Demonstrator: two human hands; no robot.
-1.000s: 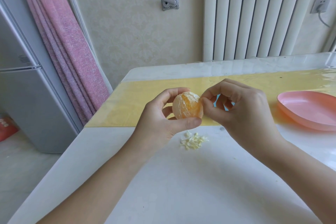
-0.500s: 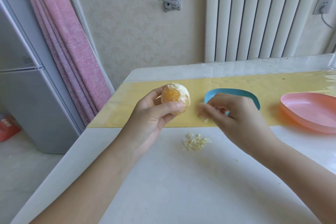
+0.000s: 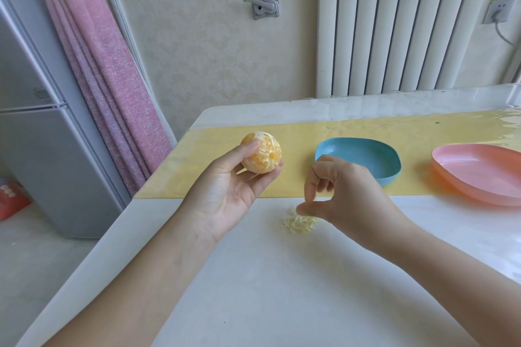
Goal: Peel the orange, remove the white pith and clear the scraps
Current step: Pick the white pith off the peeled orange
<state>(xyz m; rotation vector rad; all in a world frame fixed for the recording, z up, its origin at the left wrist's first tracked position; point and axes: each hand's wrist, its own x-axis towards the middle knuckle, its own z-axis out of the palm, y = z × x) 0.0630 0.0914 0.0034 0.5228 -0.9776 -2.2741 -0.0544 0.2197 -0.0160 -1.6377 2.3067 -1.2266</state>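
Two bare hands are over the white tabletop (image 3: pixel 253 290), and there is one fruit between them. The left hand (image 3: pixel 225 194) is palm up, thumb and fingertips curled round the single round peeled orange (image 3: pixel 263 156), holding it in the air above the near edge of the yellow glossy table mat (image 3: pixel 366 127). The orange is stripped of its skin, and pale threads of pith are streaked across the flesh. The right hand (image 3: pixel 344 197) hangs low, with its fingers curled and its thumb tip just above the one small heap of pale yellow-white pith scraps (image 3: pixel 300 224) on the tabletop. I cannot tell from here whether a scrap is pinched in those fingers.

On the mat behind the right hand sits one shallow, rounded blue plastic dish (image 3: pixel 361 159). To its right, well apart from it, is one pink oval plastic dish (image 3: pixel 479 175), cut off at the edge. Whether a second dish lies under it I cannot tell.

Beyond the table there are one grey fridge (image 3: pixel 42 135), one pink folded curtain (image 3: pixel 107 79), one white ribbed radiator (image 3: pixel 394 22) and one wall socket (image 3: pixel 500 10) with a cord plugged in.
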